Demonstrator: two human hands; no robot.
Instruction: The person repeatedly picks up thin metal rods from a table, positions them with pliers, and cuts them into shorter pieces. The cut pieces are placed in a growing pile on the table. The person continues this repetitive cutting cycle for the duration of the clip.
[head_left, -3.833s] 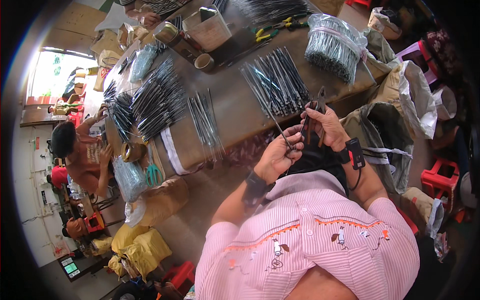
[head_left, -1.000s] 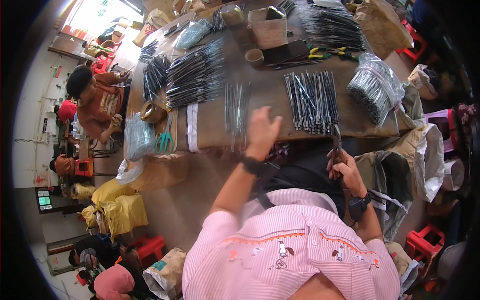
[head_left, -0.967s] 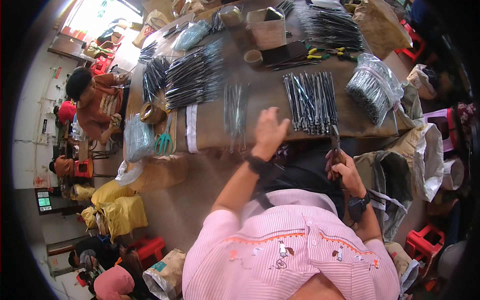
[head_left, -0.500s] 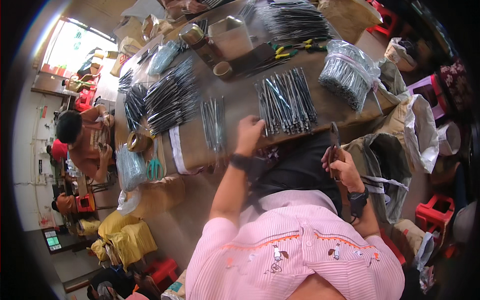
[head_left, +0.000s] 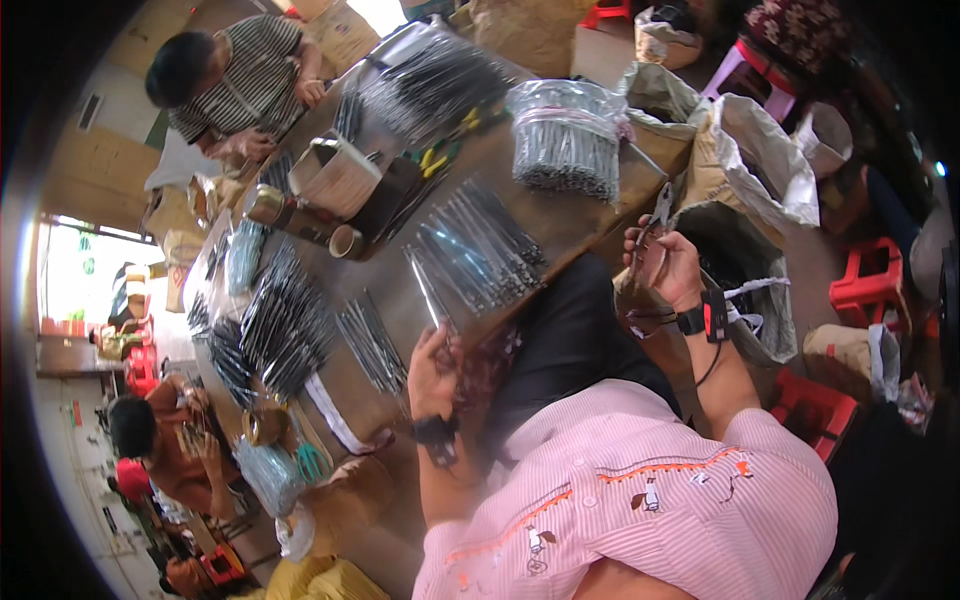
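Observation:
Between the fingers of my left hand [head_left: 435,372], at the table's near edge, is one end of a thin metal rod [head_left: 424,285]. Its other end points away over the table. Just right of it lies a loose row of similar dark metal rods [head_left: 485,250]; a narrower bunch of rods [head_left: 370,342] lies to the left. My right hand [head_left: 672,268] is raised off the table's right side, closed around a pair of pliers [head_left: 657,212] with the jaws pointing up.
A plastic-wrapped rod bundle [head_left: 567,145] stands near the right edge, beside open sacks [head_left: 750,165]. Farther back are a rod heap [head_left: 435,85], yellow-handled pliers [head_left: 435,162], a bin [head_left: 335,178] and a cup [head_left: 345,241]. Scissors [head_left: 312,460] lie left. Two people work around the table.
My view has turned, bringing a person in a striped shirt into sight across the table. My left hand has drawn a rod from the row toward me. The pliers stay in my right hand.

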